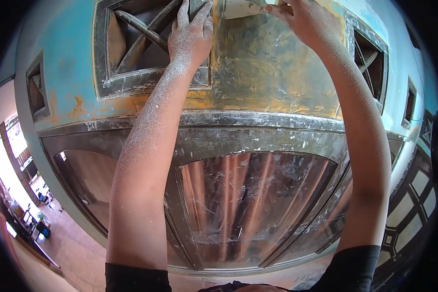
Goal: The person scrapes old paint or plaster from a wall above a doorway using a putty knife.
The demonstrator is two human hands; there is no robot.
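Both arms reach up to the wall, dusted with white powder. My left hand [192,36] is at the right side of a dark wooden vent frame [151,75], its back toward me. Two of its fingers stretch upward and apart, with a grey flat surface showing between them; their tips are close to the top edge of the view. My right hand [306,22] is closed around a scraper [253,7], partly cut off by the top edge. The scraper's blade overlaps a pale patch on the wall panel [272,63], which is smeared grey and ochre.
Below the panel runs a dark wooden beam [258,119] with white scuffs. Under it is an arched glass pane [258,204] with pinkish drapes showing. Another crossed-slat vent [367,63] is on the right. At the far left, several items stand on a tiled floor [78,258].
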